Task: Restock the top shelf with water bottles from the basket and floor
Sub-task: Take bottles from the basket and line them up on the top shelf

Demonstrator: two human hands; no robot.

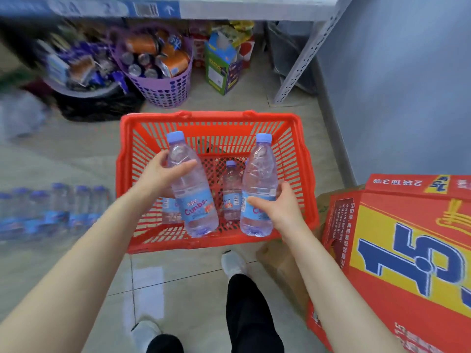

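Clear plastic water bottles with pale blue caps: first bottle (pixel 197 202) in left grip (pixel 158 174), second bottle (pixel 258 171) in right grip (pixel 280 210), at least two basket bottles (pixel 231 192); blurred floor pack (pixel 51 207), count unreadable. Red slatted plastic basket (pixel 211 118): one. Purple perforated basket (pixel 165 90): one. Red-and-yellow printed carton (pixel 407 250): one. White shoes (pixel 233 262): two

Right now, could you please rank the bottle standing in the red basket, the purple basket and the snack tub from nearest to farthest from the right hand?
From the right hand:
1. Standing bottle, just left, inside the red basket.
2. Purple basket, ahead-left under the shelf.
3. Snack tub, farther left again.
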